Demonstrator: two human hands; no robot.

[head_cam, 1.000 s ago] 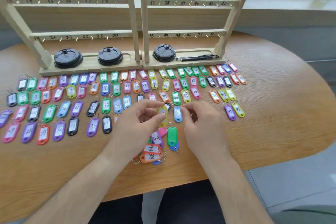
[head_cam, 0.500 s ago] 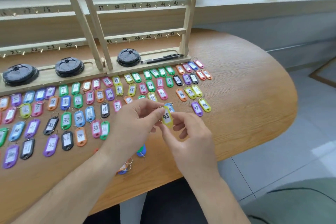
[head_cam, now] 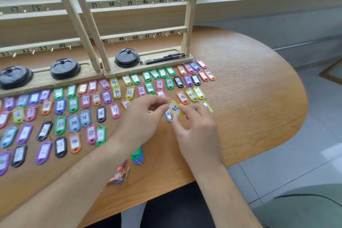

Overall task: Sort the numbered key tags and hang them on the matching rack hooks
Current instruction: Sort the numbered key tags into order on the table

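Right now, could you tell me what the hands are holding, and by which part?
The yellow 45 tag: the left hand pinches its ring end, the right hand pinches its lower end.

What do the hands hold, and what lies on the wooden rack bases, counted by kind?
yellow key tag 45, pinched by left hand and right hand: 1
black cup lids: 3
black pens: 2
Total: 6

The tag 45 [head_cam: 175,108] is yellow with a white label. The lids [head_cam: 127,57] are black. The table [head_cam: 249,98] is brown, wood-grained.
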